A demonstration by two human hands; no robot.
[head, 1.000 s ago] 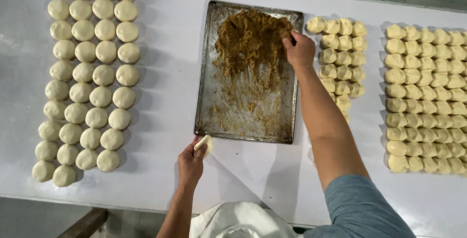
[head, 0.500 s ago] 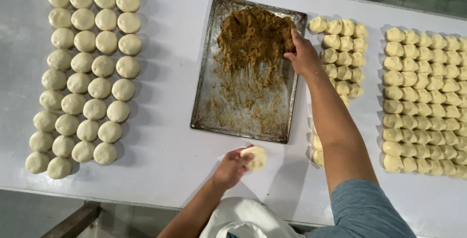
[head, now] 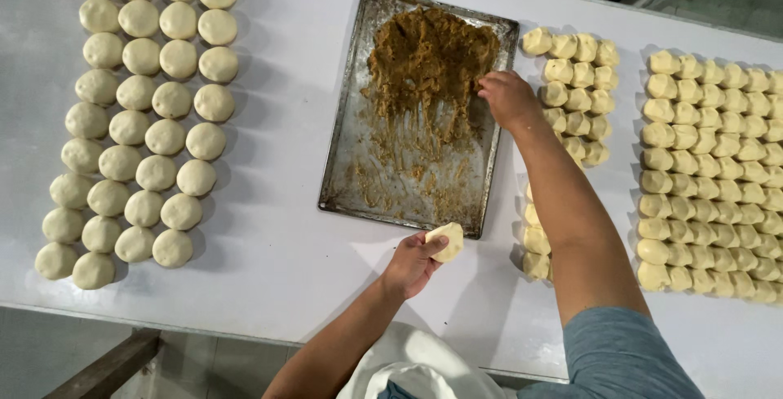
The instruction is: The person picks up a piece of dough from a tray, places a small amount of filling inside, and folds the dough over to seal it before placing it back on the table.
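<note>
Flattened dough piece (head: 447,242): a pale disc held in my left hand (head: 414,264), thumb on its upper face and fingers closed under it, just off the near edge of the baking tray (head: 342,163), above the counter (head: 277,268). Half a second ago the disc sat lower and further left; a second ago the left hand was still at the tray's near-left corner with only a sliver of dough showing. The piece has thus been carried rightward and turned face-up, which I read as a wrapper presented to receive filling.

Right hand (head: 510,99): reaching across to the brown filling paste (head: 428,61) heaped at the far end of the tray. Its fingers are curled down into the paste at the tray's right rim; whether they have pinched off a portion I cannot tell, as the fingertips are hidden. Over the last second this hand has moved along the right side of the heap from its far end nearer to me, consistent with scooping.

Tray: dull metal, with the near half scraped almost bare and streaked, so much of the filling appears used.

Left of the tray: smooth round dough balls (head: 147,114) in rows, well apart from the tray.

Right of the tray: small unshaped dough portions (head: 575,89), partly hidden by my right forearm; beyond them, a larger block of similar portions (head: 718,171) in tight rows.
</note>
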